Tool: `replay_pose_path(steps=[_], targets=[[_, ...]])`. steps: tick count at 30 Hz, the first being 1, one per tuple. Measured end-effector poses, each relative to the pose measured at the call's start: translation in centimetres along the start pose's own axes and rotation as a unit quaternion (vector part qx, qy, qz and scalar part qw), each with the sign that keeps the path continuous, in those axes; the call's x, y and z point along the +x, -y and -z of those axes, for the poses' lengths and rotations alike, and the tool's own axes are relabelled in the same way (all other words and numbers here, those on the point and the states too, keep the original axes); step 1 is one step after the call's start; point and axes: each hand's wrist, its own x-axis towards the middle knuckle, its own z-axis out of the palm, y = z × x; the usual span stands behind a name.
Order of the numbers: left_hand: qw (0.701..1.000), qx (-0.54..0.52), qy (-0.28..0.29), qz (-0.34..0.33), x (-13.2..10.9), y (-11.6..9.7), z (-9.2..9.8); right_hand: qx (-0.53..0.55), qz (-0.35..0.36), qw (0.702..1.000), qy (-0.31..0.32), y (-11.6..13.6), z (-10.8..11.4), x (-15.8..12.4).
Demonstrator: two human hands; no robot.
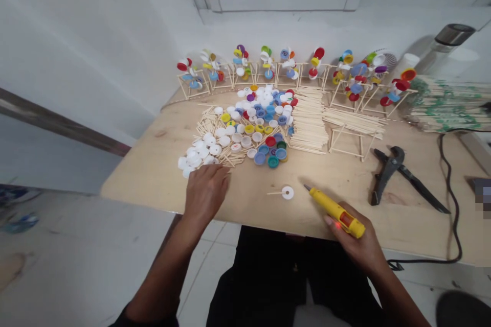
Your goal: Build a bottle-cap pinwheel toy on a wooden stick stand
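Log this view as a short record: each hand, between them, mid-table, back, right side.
Left hand: by the white discs, hold unclear
Right hand: gripping yellow tool
Between hands: one disc with a stick
Mid-table: loose caps, stick pile
Back: stick frames bearing coloured caps
Right side: black hand tool, cord

The yellow tool [326, 203] looks like smooth plastic. Beyond it I see matt, pale wooden sticks [309, 122] and smooth plastic caps [260, 158]; right of it, dull dark metal pliers [385, 176]; beneath it, smooth wood-grain tabletop [245, 191].
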Motion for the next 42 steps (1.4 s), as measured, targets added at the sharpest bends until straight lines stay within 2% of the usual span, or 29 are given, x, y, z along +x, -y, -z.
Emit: replay_pose_path(steps=[4, 11, 17, 25, 29, 31, 35, 38, 42], targets=[[0.996, 0.070, 0.059, -0.018, 0.6, 0.4, -0.1, 0.008, -0.006, 1.000, 0.000, -0.1, 0.0, 0.0], [0.990, 0.080, 0.117, -0.002, 1.8, 0.4, -0.7, 0.014, -0.008, 1.000, 0.007, -0.1, 0.0, -0.1], [0.989, 0.061, 0.136, -0.008, 2.3, -0.3, -1.2, 0.018, -0.012, 1.000, 0.010, -0.4, -0.1, 0.0], [0.986, 0.002, 0.161, -0.051, 1.4, -3.6, -1.0, 0.015, -0.003, 1.000, 0.005, -0.5, -0.1, 0.1], [0.988, -0.044, 0.139, -0.042, 1.4, -3.2, -0.8, 0.012, 0.001, 1.000, 0.004, -0.3, -0.2, 0.1], [0.991, -0.034, 0.123, -0.036, 1.8, -2.5, -1.1, 0.012, -0.001, 1.000, 0.003, -0.1, -0.1, 0.1], [0.987, 0.022, 0.127, -0.096, 3.0, -1.7, -1.6, 0.012, -0.005, 1.000, 0.005, 0.1, -0.1, 0.0], [0.978, 0.029, 0.140, -0.150, 3.9, -2.0, -1.6, 0.014, 0.001, 1.000, 0.000, 0.1, -0.2, 0.1], [0.970, 0.029, 0.148, -0.190, 4.7, -2.6, -1.0, 0.014, 0.001, 1.000, -0.004, -0.1, -0.2, 0.1]])
